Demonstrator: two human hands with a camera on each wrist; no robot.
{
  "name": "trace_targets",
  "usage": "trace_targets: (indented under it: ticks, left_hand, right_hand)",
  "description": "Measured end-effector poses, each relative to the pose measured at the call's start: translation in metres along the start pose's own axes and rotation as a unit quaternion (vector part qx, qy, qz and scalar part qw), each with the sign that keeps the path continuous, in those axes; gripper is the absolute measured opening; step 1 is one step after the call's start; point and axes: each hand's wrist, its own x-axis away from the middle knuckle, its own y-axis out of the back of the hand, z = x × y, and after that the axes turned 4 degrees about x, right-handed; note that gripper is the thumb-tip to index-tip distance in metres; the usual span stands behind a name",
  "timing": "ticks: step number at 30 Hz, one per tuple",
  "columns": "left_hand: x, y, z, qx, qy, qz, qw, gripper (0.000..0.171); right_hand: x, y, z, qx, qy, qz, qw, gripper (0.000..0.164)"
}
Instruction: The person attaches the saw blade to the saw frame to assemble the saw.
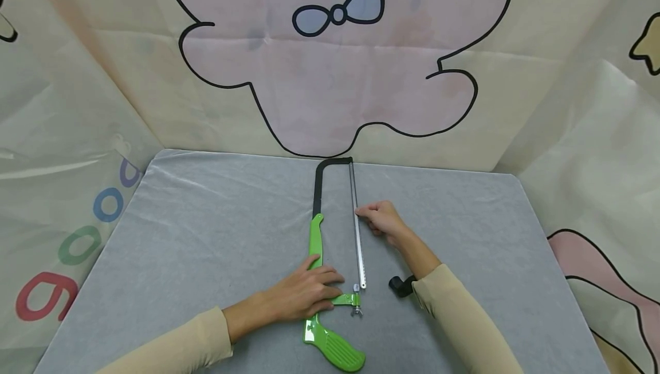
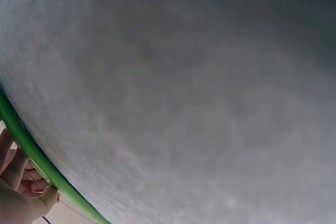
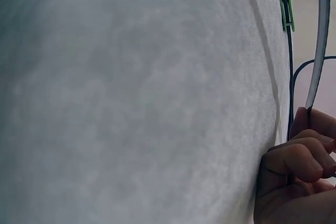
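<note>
Grey cloth (image 1: pixel 232 219) bears a hacksaw (image 1: pixel 337 350), left grip (image 1: pixel 301 291) holding frame (image 1: pixel 315 236), right grip (image 1: pixel 384 220) pinching blade (image 1: pixel 358 242).

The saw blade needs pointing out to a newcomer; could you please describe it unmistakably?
On the grey-covered table lies a hacksaw with a green handle and black front frame. Along its right side in the head view, pinched by the right hand, runs the saw blade. It is the thin, straight, silvery strip, unlike the thicker green and black parts.
</note>
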Motion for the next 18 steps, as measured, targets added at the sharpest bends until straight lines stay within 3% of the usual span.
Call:
trace_targets:
  ticks: [18]
  left_hand:
    - [-0.0002, -0.0001, 0.0005, 0.005, 0.0, -0.004, 1.0, 0.026]
  right_hand:
    - [-0.0018, 0.0, 0.0005, 0.016, -0.003, 0.005, 1.0, 0.02]
